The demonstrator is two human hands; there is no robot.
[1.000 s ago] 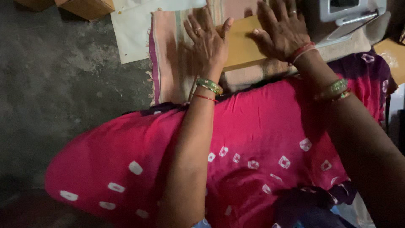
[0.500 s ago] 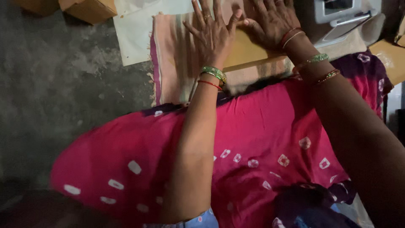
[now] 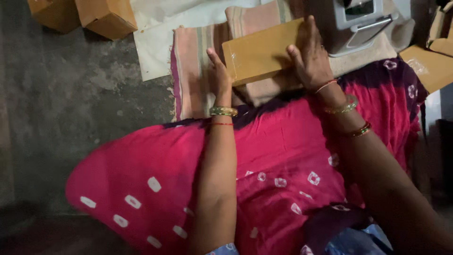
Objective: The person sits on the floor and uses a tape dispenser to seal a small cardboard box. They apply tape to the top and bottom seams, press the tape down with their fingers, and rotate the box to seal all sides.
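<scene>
Head view | yellow box (image 3: pixel 258 53) clasped between left hand (image 3: pixel 220 75) and right hand (image 3: pixel 309 59) fingers

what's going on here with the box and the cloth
A person seated on the floor holds a flat tan box between both hands over a striped cloth. The left hand presses its left edge, the right hand lies on its right end. A grey machine stands just behind; more tan boxes sit nearby.
</scene>
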